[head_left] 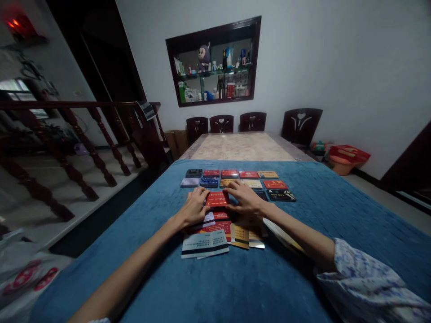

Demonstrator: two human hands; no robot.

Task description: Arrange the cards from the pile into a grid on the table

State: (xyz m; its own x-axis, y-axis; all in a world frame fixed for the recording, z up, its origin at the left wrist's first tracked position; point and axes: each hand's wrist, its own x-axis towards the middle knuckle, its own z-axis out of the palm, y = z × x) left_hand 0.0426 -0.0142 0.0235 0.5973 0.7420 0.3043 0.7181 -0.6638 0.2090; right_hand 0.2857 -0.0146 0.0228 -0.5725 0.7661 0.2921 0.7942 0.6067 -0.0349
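Long table [242, 148] with bare marbled far end, near part covered by plush blue fabric cloth [336, 211]. Four dark carved wooden chairs [301, 123] stand at far end against white wall. On cloth, rows of small rectangular cards [249, 175] in red, blue, black and yellow lie flat side by side, beyond the hands. Nearer the person, loose overlapping pile of cards [215, 235], white striped one in front. Left hand [194, 207] and right hand [245, 198] both rest on cloth, fingertips pinching opposite short edges of one red rectangular card with white print [217, 198]. That card lies flat between the hands, just behind the pile, just before the rows.
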